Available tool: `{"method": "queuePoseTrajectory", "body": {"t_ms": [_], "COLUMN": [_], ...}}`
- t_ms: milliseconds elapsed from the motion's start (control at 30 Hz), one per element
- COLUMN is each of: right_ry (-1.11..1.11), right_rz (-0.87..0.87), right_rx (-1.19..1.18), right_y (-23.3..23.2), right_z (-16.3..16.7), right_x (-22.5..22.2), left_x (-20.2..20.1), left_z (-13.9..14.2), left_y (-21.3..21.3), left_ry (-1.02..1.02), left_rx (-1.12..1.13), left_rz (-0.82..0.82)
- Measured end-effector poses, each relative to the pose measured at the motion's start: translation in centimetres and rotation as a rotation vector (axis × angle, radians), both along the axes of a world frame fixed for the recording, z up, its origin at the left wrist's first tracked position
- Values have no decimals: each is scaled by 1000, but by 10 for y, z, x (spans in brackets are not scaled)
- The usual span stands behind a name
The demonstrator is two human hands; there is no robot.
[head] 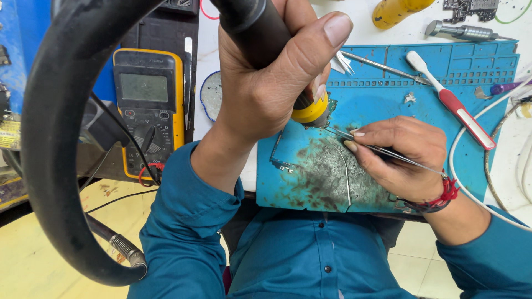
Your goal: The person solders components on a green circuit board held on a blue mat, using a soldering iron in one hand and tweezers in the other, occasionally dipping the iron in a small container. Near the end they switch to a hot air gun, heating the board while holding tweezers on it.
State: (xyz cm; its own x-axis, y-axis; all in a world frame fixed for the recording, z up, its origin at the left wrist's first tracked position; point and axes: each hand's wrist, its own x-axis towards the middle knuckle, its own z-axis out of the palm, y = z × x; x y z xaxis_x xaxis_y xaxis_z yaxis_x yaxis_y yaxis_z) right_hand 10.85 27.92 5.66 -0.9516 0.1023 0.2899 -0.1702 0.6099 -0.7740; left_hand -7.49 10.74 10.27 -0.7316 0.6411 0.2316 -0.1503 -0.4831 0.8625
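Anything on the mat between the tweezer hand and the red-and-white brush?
In the head view, nothing: the blue mat is bare between the right hand, holding tweezers, and the red-and-white brush.

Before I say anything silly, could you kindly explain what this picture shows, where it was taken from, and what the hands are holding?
There is no machine here: a person works with two bare hands, and the camera sits on their head, looking down past the teal shirt.

The left hand grips a thick black handle with a yellow collar; a heavy black hose loops away from it on the left. The right hand pinches thin metal tweezers, whose tips meet the tool's tip over a small circuit board.

All this rests on a blue mat, scorched dark near the person. Also there: a yellow multimeter, a red-and-white brush, and a metal screwdriver.
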Motion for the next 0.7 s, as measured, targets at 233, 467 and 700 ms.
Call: {"method": "queuePoseTrajectory", "body": {"t_ms": [233,467,700], "right_ry": [-2,-11,-4], "right_rz": [-10,-10,-1], "right_rx": [-1,1,-3], "right_y": [-1,-1,0], "right_z": [1,1,0], "right_x": [0,0,0], "left_x": [0,-1,-2], "left_z": [2,3,3], "left_y": [0,-2,-2], "left_ry": [-24,-9,-46], "left_rx": [5,-12,7], "left_rz": [-15,-20,-7]}}
